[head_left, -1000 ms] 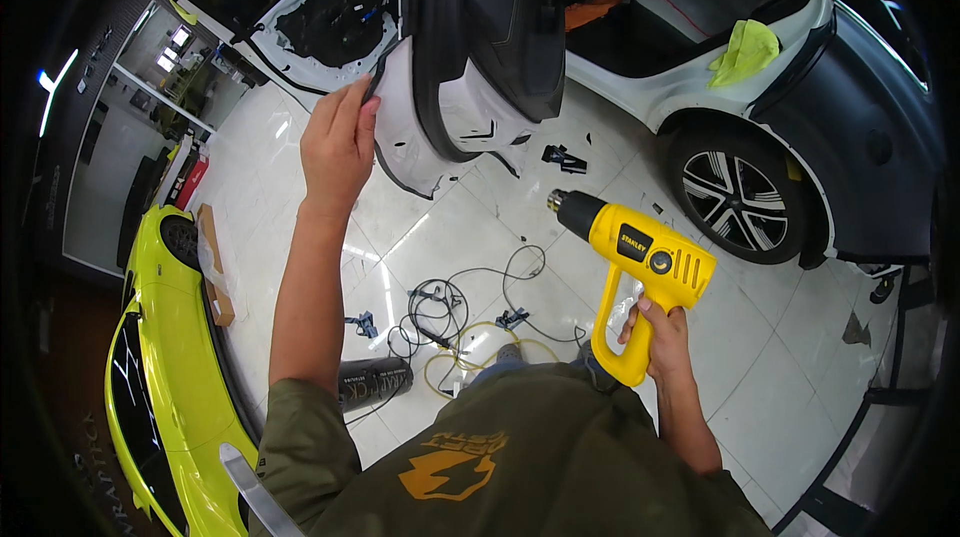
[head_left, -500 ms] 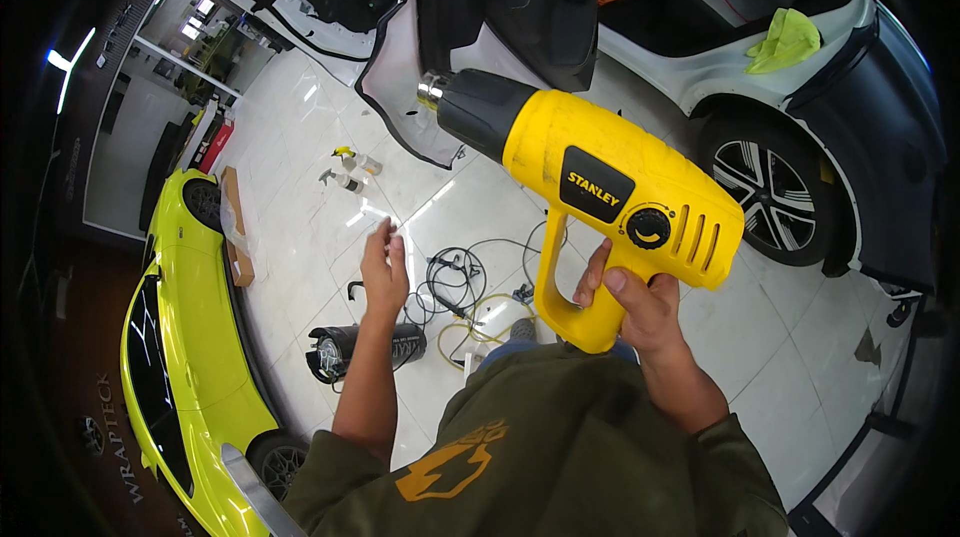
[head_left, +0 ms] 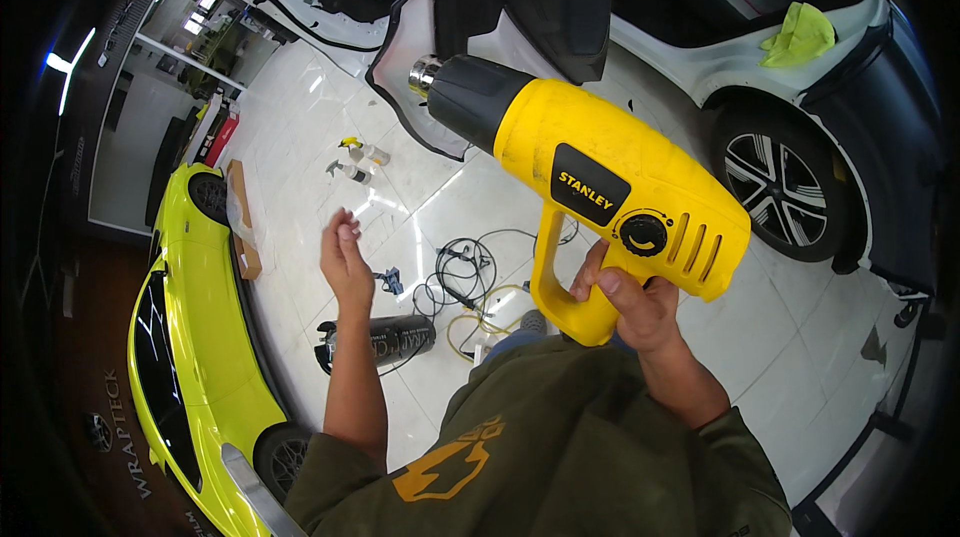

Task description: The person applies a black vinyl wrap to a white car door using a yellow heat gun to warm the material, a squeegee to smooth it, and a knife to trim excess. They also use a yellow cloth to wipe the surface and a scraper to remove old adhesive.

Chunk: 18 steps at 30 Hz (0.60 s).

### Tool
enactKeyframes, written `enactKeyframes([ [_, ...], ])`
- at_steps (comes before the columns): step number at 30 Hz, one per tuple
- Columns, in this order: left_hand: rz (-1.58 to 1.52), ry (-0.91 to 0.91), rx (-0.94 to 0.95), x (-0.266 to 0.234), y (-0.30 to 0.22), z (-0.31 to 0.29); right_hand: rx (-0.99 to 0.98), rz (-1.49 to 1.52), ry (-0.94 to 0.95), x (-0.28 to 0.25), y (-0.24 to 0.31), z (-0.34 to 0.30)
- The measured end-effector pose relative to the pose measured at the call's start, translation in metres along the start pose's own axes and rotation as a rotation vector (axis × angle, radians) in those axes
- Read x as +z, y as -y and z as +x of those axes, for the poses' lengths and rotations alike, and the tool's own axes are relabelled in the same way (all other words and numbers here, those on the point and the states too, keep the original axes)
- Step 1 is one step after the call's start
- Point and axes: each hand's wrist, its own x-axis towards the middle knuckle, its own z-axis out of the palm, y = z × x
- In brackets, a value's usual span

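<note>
A yellow heat gun [head_left: 640,147] with a black nozzle housing and metal tip is held up in front of me, the tip pointing to the upper left. My right hand [head_left: 648,315] is wrapped round its handle, below the black dial. Off to the left, my left hand [head_left: 347,259] is raised over the floor with its fingers loosely bent and nothing in them. Past the gun's tip is the white lower part of an open car door [head_left: 408,72] with a dark edge.
A white and black car with a wheel [head_left: 775,182] and a lime cloth [head_left: 800,35] stands ahead right. Spray bottles [head_left: 352,171], coiled cables [head_left: 455,272] and a black cylinder [head_left: 400,339] are on the tiled floor [head_left: 300,127]. A lime-green car [head_left: 215,307] is at left.
My left hand has moved left and slightly up, away from the heat gun. The gun, in my right hand, has shifted slightly left. The surroundings have shifted a little in view.
</note>
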Motion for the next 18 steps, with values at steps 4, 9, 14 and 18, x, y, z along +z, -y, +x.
enactKeyframes([
  [4, -0.090, -0.064, 0.234, 0.004, -0.050, 0.049, -0.009, 0.000, -0.013, 0.003, -0.003, -0.003],
  [9, 0.103, 0.006, 0.709, 0.021, -0.126, 0.106, 0.066, -0.162, -0.103, -0.001, -0.005, -0.012],
  [14, 0.298, 0.023, 0.930, 0.056, -0.148, 0.141, 0.139, -0.331, -0.244, -0.026, -0.012, -0.035],
  [18, 0.354, -0.028, 0.983, 0.073, -0.138, 0.151, 0.226, -0.438, -0.336, -0.047, -0.021, -0.064],
])
